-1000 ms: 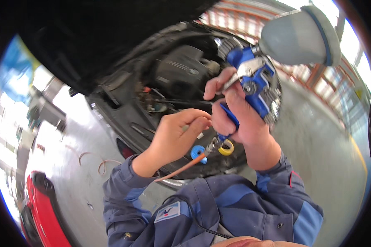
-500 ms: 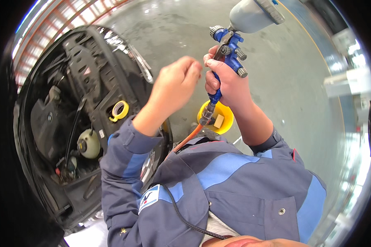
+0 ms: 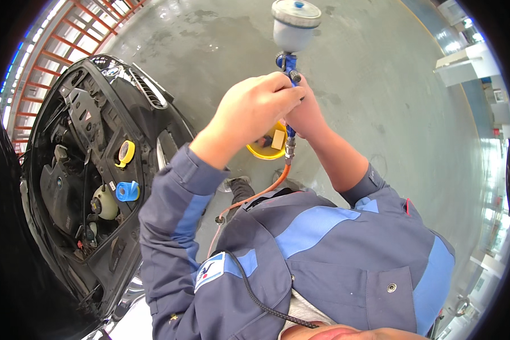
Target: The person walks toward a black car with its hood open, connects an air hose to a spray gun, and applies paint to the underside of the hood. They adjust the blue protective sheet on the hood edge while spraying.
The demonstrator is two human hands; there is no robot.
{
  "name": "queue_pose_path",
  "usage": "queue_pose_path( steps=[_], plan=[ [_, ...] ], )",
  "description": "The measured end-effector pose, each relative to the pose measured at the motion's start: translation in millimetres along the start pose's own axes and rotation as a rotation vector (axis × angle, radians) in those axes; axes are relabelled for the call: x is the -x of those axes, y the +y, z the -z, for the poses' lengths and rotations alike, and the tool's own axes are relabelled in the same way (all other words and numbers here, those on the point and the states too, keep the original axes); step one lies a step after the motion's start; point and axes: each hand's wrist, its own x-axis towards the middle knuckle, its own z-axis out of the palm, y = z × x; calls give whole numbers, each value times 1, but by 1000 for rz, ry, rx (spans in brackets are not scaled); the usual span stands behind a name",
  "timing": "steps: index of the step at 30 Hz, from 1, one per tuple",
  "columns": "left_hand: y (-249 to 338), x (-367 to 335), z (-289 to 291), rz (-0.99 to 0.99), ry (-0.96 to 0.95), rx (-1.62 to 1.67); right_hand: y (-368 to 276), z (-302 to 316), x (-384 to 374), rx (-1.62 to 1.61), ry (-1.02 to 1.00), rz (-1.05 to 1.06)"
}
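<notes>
A blue spray gun (image 3: 289, 61) stands nearly upright in front of me, its white paint cup (image 3: 293, 35) on top with the lid fitted. My right hand (image 3: 311, 113) is wrapped round its handle. Closed fingers of my left hand (image 3: 254, 109) pinch at the back of the gun, where a small dark knob (image 3: 302, 98) shows at the fingertips. Another knob (image 3: 294, 76) sticks out just above them. From the handle's lower fitting an orange air hose (image 3: 276, 182) curves down to the left past my waist. The left hand hides much of the gun's body and trigger.
On the left is a black car's open engine bay (image 3: 76, 164), with a yellow tape roll (image 3: 126, 153) and a blue tape roll (image 3: 128, 191) on its edge. A yellow bucket (image 3: 266, 156) holding a pale block stands on the floor beyond my feet. Orange railings (image 3: 54, 56) are at far left.
My left hand has moved right onto the spray gun. The gun has shifted left and turned more upright, and its cup lid now shows. My view has shifted, bringing the blue tape into sight.
</notes>
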Motion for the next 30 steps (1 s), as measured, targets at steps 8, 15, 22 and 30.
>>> queue_pose_path(
  steps=[8, 15, 22, 30],
  plan=[
    [45, -80, -23, -517, -410, -116, 11, 66, 54, 106, 88, 178],
    [87, -115, -40, -708, -650, -188, 3, 96, 92, 135, 203, 106],
    [106, -131, -51, -879, -707, -204, 2, 102, 110, 169, 366, 145],
    [118, -137, -52, -960, -760, -133, 3, 101, 121, 244, 466, 221]
  ],
)
